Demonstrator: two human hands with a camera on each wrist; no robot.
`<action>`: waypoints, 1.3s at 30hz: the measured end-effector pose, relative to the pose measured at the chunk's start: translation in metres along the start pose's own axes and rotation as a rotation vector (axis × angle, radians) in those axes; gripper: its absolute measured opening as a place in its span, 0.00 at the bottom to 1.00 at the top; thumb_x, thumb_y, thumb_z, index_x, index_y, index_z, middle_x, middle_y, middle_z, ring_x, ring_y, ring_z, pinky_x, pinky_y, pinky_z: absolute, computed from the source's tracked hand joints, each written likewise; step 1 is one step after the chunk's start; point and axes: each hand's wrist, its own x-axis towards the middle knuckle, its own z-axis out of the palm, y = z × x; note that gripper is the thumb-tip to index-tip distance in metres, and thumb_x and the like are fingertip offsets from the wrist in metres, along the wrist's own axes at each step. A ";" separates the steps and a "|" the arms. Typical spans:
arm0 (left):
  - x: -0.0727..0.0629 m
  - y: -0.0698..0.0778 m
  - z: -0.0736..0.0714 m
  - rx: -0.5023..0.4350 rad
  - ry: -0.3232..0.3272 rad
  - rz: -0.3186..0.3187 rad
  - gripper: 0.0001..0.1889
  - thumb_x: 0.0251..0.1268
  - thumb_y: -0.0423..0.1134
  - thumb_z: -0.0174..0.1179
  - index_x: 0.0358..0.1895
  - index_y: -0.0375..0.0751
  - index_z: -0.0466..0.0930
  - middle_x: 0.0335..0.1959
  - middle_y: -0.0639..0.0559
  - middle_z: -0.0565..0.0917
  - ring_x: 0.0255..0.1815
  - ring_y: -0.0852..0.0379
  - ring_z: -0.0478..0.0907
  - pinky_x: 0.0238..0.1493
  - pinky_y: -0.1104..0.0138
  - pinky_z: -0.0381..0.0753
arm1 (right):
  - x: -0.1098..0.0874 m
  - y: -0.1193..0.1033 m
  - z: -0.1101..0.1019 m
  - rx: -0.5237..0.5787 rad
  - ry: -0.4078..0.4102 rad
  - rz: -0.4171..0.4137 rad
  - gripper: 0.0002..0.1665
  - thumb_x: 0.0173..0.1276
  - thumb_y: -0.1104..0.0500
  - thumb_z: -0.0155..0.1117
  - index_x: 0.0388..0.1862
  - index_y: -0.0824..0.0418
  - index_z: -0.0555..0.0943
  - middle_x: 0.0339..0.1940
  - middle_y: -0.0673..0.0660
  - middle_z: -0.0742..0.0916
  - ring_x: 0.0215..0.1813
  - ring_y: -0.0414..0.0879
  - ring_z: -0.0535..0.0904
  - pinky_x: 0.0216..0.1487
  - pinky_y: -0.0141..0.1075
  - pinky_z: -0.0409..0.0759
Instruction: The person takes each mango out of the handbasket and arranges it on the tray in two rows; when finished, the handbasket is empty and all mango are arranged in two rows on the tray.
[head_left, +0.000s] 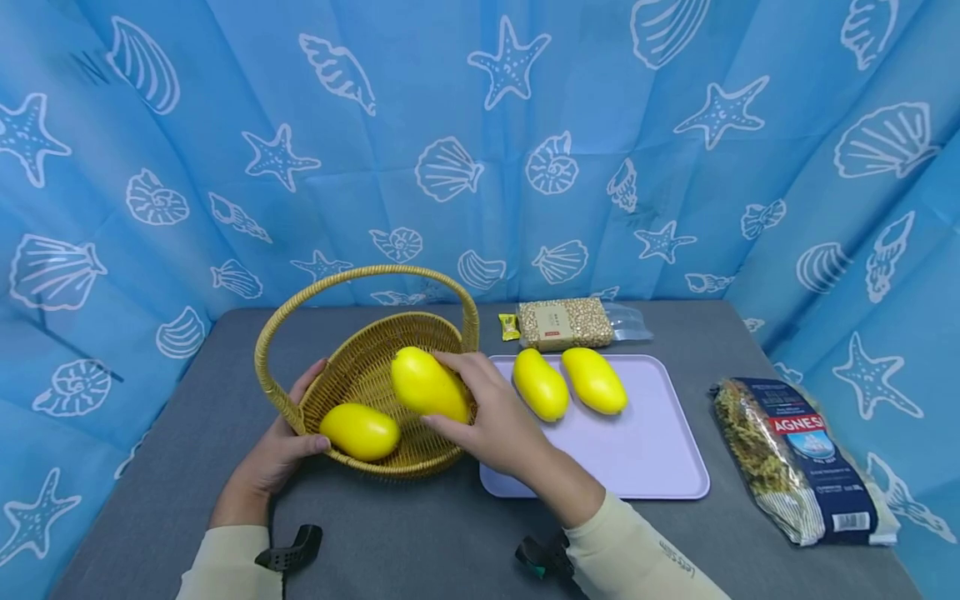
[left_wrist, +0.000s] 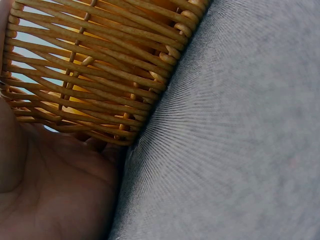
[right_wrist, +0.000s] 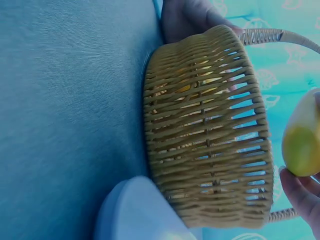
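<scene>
A wicker basket [head_left: 420, 462] with a tall arched handle stands on the grey table, left of centre. At its left side my left hand [head_left: 281, 454] grips the rim, thumb over the edge and fingers behind; the left wrist view shows the palm against the woven wall [left_wrist: 95, 65]. One yellow mango [head_left: 360, 432] lies inside. My right hand [head_left: 495, 412] holds a second mango [head_left: 427, 383] between thumb and fingers over the basket's right part; the right wrist view shows this mango [right_wrist: 302, 142] above the rim. Two more mangoes [head_left: 540, 385] [head_left: 595, 381] lie on a lilac tray.
The lilac tray [head_left: 622, 467] sits right of the basket. Behind it lie a clear bag of pale grains [head_left: 566, 323] and a small yellow packet [head_left: 509, 327]. An Agnesi pasta bag [head_left: 806, 462] lies at the far right. A blue patterned curtain [head_left: 480, 150] surrounds the table.
</scene>
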 end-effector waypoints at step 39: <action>0.001 -0.001 0.001 -0.018 -0.009 0.007 0.56 0.71 0.29 0.71 0.92 0.52 0.41 0.89 0.38 0.50 0.84 0.44 0.56 0.73 0.68 0.64 | -0.094 0.040 -0.045 -0.091 -0.048 0.328 0.41 0.67 0.50 0.85 0.75 0.55 0.78 0.64 0.50 0.83 0.59 0.46 0.79 0.57 0.48 0.84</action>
